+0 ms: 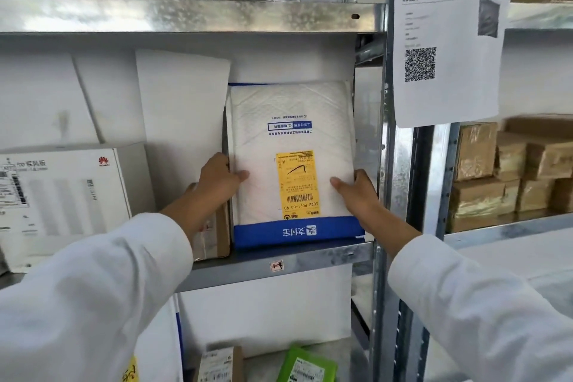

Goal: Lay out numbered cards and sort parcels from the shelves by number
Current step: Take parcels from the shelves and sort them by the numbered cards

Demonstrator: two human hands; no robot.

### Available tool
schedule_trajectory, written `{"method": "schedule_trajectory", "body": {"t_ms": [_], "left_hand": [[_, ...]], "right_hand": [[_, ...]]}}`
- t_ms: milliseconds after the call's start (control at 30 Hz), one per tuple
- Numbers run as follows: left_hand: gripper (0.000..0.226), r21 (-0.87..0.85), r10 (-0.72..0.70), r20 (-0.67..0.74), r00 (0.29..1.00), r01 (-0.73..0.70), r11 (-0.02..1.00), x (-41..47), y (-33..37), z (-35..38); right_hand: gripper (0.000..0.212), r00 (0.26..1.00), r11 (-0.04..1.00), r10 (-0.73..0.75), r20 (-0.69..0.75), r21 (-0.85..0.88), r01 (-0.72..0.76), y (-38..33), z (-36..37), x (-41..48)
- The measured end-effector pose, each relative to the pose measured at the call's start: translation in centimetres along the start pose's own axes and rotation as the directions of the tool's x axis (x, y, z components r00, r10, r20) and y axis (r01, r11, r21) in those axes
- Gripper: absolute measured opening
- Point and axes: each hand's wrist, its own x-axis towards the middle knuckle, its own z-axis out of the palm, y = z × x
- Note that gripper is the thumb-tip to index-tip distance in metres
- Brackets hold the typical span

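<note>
A white padded parcel (288,139) with a blue bottom band and a yellow label stands upright and upside down on the middle metal shelf (310,254). My left hand (218,180) grips its left edge, thumb on the front. My right hand (356,192) grips its right edge the same way. Both arms wear white sleeves.
A tall white parcel (183,102) leans just left of the held one, with a small brown box (217,236) below my left wrist. A white carton (62,198) sits further left. A printed sheet (446,37) hangs on the upright. Brown taped boxes (508,170) fill the right shelf. Small parcels (307,366) lie below.
</note>
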Motion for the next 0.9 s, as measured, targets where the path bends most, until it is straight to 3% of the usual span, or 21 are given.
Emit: {"method": "schedule_trajectory", "body": {"t_ms": [233,633,800,900], "left_hand": [[0.038,-0.096,0.107,-0.079,0.991,-0.114,0.989,-2.4,1.6,-0.2],[0.028,-0.324,0.132,-0.109,0.985,-0.161,0.932,-8.5,1.3,-1.7],[0.022,-0.481,0.112,-0.099,0.989,-0.146,0.865,-11.6,0.6,-3.3],[0.02,-0.625,0.091,-0.08,0.993,-0.121,0.771,-14.4,-0.2,-4.2]], "right_hand": [[0.037,0.994,0.992,-0.038,-0.1,0.116,0.05,-0.2,-0.5,-2.9],[0.031,0.982,0.983,-0.184,-0.036,0.021,0.185,-1.7,-5.3,-7.5],[0.034,0.981,0.981,-0.189,0.041,0.06,0.186,-2.7,-7.3,-10.8],[0.033,0.986,0.986,-0.149,0.069,0.082,0.144,-2.3,-7.8,-13.1]]}}
